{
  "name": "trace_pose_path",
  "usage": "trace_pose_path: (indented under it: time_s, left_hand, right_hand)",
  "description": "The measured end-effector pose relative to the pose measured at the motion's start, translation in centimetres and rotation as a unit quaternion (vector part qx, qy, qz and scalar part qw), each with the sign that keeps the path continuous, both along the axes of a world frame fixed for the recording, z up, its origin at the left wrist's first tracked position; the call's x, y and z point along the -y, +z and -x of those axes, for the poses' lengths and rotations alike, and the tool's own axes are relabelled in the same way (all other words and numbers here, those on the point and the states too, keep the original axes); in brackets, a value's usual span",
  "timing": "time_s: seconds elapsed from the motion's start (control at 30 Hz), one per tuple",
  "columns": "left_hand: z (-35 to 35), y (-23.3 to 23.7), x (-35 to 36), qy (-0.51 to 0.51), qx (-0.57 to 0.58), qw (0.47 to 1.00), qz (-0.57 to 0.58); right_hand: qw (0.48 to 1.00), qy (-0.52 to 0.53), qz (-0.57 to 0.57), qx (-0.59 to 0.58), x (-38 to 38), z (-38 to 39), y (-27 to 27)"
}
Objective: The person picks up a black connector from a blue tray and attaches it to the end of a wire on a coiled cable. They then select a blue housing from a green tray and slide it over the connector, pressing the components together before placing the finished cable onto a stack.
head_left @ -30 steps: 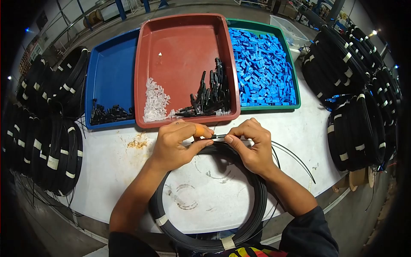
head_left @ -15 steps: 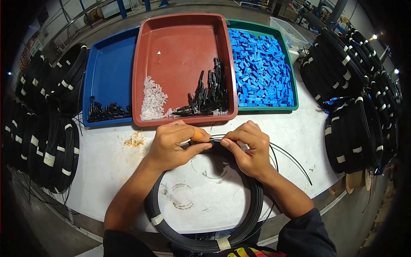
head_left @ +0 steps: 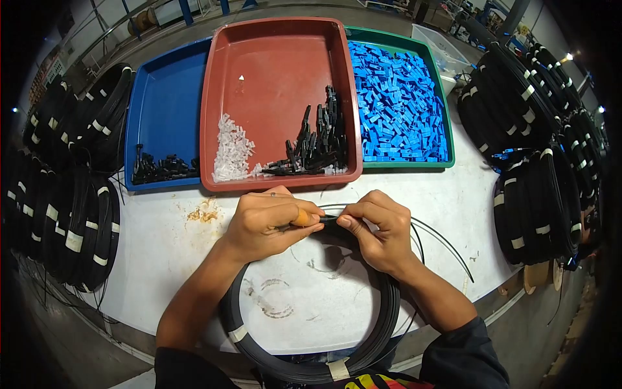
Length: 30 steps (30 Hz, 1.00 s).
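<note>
A coil of black cable (head_left: 389,305), bound with pale tape, lies on the white table close to my body. My left hand (head_left: 262,223), with an orange wrap on one finger, is closed in a pinch on the cable at the coil's far side. My right hand (head_left: 382,233) pinches the same cable just to the right, thumb against forefinger. A short dark stretch shows between the fingertips; its detail is too small to make out. Loose cable ends (head_left: 447,245) curve out to the right past my right hand.
Beyond my hands stand a red tray (head_left: 272,71) with clear and black small parts, a blue tray (head_left: 170,97) with black parts, and a green tray (head_left: 447,139) full of blue clips (head_left: 398,104). Stacked cable coils (head_left: 87,227) flank the table (head_left: 162,259) on both sides.
The left thumb and forefinger have closed further over the cable, so less of it shows between the hands. The right hand keeps its pinch, nearly still.
</note>
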<state>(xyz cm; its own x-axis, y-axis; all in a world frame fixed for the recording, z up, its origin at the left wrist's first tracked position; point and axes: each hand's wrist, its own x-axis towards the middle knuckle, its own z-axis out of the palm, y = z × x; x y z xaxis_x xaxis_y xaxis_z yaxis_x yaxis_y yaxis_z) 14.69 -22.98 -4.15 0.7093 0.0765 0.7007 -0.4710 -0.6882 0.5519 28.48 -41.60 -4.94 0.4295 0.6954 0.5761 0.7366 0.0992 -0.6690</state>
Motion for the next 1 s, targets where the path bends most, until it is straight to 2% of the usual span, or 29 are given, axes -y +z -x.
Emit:
trace_pose_path:
  time_s: [0.2, 0.27, 0.4, 0.47, 0.8, 0.87, 1.0]
  left_hand:
    - [-0.2, 0.1, 0.1, -0.012, 0.0, 1.0, -0.017]
    - [-0.3, 0.3, 0.4, -0.012, 0.017, 0.997, -0.076]
    - [-0.1, 1.1, 0.5, 0.004, 0.008, 0.996, -0.085]
    - [0.4, 1.6, 0.4, 0.059, -0.014, 0.995, -0.083]
    - [0.2, 0.6, 0.4, 0.051, 0.013, 0.994, -0.094]
    - [0.2, 0.5, 0.5, 0.053, 0.027, 0.992, -0.11]
    - [0.0, 0.1, 0.8, 0.053, 0.041, 0.995, -0.08]
  right_hand:
    - [0.999, 0.018, 0.001, 0.03, 0.0, 0.1, 0.4]
    - [0.997, 0.035, -0.002, 0.069, 0.0, 0.2, 0.5]
    - [0.996, 0.034, -0.007, 0.085, 0.0, 0.4, 0.9]
    - [0.997, 0.022, -0.003, 0.078, 0.1, 0.5, 0.8]
    - [0.989, 0.037, -0.004, 0.146, -0.8, 0.9, 1.7]
    - [0.98, 0.058, -0.012, 0.189, -0.8, 0.9, 1.5]
    - [0.985, 0.085, -0.046, 0.142, -0.7, 0.3, 0.8]
